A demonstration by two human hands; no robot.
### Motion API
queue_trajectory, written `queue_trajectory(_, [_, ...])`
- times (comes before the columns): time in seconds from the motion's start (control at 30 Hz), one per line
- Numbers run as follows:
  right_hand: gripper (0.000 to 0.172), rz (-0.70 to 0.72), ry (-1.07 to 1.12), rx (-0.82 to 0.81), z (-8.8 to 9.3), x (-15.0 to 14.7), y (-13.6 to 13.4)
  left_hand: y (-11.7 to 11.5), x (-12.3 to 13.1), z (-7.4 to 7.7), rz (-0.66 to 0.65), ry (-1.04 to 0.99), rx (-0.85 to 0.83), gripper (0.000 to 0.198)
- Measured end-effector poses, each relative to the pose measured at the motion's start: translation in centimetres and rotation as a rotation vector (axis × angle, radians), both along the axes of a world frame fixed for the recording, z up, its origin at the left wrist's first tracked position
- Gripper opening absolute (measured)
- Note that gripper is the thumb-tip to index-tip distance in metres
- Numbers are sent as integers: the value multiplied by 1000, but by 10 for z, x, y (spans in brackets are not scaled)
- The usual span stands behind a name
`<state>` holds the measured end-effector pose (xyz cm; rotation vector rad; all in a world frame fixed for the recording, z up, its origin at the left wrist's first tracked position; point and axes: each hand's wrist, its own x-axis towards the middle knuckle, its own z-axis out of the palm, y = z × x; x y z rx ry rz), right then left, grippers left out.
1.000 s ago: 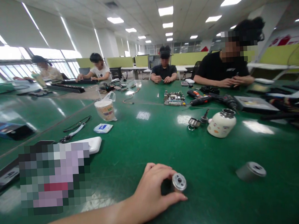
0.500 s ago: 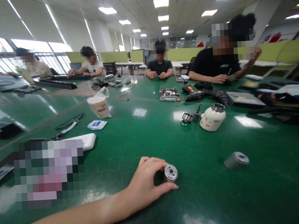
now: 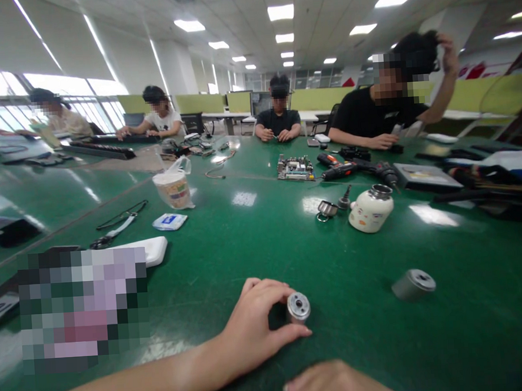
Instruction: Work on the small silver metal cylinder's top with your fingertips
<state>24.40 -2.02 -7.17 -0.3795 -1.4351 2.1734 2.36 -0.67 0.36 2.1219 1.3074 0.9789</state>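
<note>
At the bottom edge, the right hand [image 3: 329, 383] is blurred and partly cut off, its fingers bent, and whether it grips anything cannot be told; just beyond, the left hand [image 3: 255, 322] has thumb and fingers clamped on a metal cylinder [image 3: 298, 308], its holed end facing up, at the near middle of a green table [image 3: 220, 245]; a second cylinder [image 3: 412, 285] sits well apart to the right; farther off are a cream bottle [image 3: 370, 212] with an open mouth, at right, and a white-and-blue packet [image 3: 169, 222], at left; behind the packet, a bagged cup [image 3: 175, 190]; then a circuit board [image 3: 295, 168] near a power drill [image 3: 339, 171]; four people sit at the far side, one with a raised hand [image 3: 449, 54] touching the head.
</note>
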Motion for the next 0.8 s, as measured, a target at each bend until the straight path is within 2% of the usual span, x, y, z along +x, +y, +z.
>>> queue_trajectory(0.03, [20,-44,-29,140,12,-3,13,0,0,0,7,5,0,38])
queue_trajectory(0.07, [15,-91,-67,351,26,-6,24,0,0,0,16,10,-1,36])
queue_trajectory(0.13, [25,-193,-124,805,54,-12,39,1,1,0,31,12,-3,33])
queue_trajectory(0.17, [29,-249,-132,962,65,-14,42,2,1,0,36,9,-4,31])
queue_trajectory(0.2, [28,-313,-117,1044,73,-15,42,2,1,0,39,6,-7,30])
queue_trajectory(0.27, [22,-464,-87,1087,81,-15,38,3,2,1,42,1,-16,28])
queue_trajectory(0.37, [15,-730,-45,1048,83,-15,33,3,1,2,47,-13,-41,32])
queue_trajectory(0.47, [15,-851,-50,1039,84,-19,38,2,0,1,33,-35,-41,38])
queue_trajectory(0.57, [17,-819,-99,1097,86,-27,45,2,0,0,25,-40,-29,37])
queue_trajectory(0.7, [17,-715,-127,1216,86,-37,48,1,0,0,18,-14,-29,28])
queue_trajectory(0.8, [19,-703,-151,1252,86,-40,48,1,1,0,18,-16,-19,27])
